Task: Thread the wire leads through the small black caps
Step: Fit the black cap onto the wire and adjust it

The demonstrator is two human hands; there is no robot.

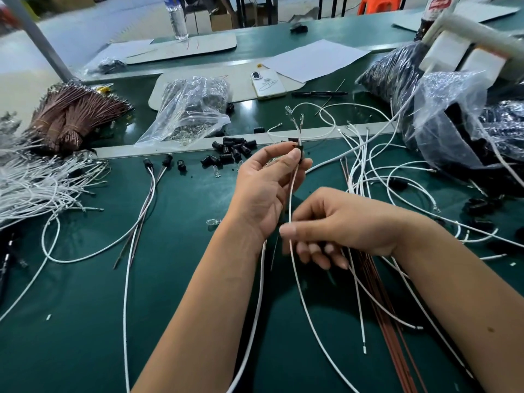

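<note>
Left hand (pixel 263 182) pinching black cap (pixel 298 150), right hand (pixel 340 225) pinching white wire (pixel 292 194), loose caps (pixel 234 150) behind

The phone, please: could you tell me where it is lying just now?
In the head view the phone lies face down on a pale mat beyond the hands, centre, between the clear bag and the white paper.

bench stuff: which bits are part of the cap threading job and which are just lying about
In use: black cap pinched in left hand; white wire held by right hand; loose caps.

Lying about: phone, water bottle, paper sheet.
</note>
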